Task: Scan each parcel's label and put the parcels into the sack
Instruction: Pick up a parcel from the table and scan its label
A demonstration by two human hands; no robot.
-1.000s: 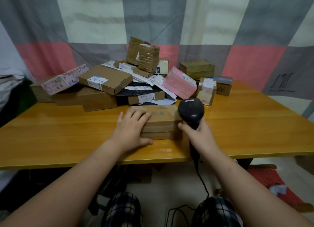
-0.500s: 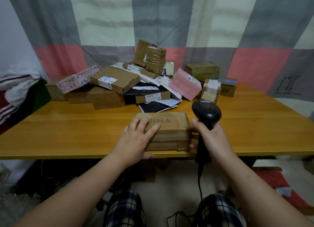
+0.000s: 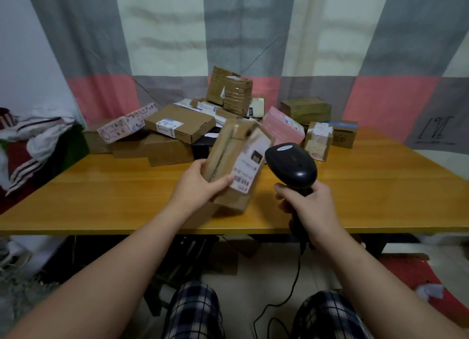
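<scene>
My left hand (image 3: 200,184) grips a taped brown cardboard parcel (image 3: 236,156), tilted up off the wooden table (image 3: 106,199) with its white barcode label (image 3: 247,171) turned toward me. Just right of it my right hand (image 3: 307,211) holds a black handheld scanner (image 3: 291,165) by its grip, the scanner's head close beside the label. A heap of other parcels (image 3: 177,125) lies at the back of the table. No sack is in view.
In the heap are a pink box (image 3: 281,130), a small labelled box (image 3: 318,140) and a patterned carton (image 3: 124,125). Clothes (image 3: 33,140) lie at the left. The scanner's cable (image 3: 286,295) hangs between my knees. A red mat (image 3: 421,280) lies on the floor at right.
My left hand has lifted the parcel off the table and turned it so the label faces up. My right hand has raised the scanner beside it.
</scene>
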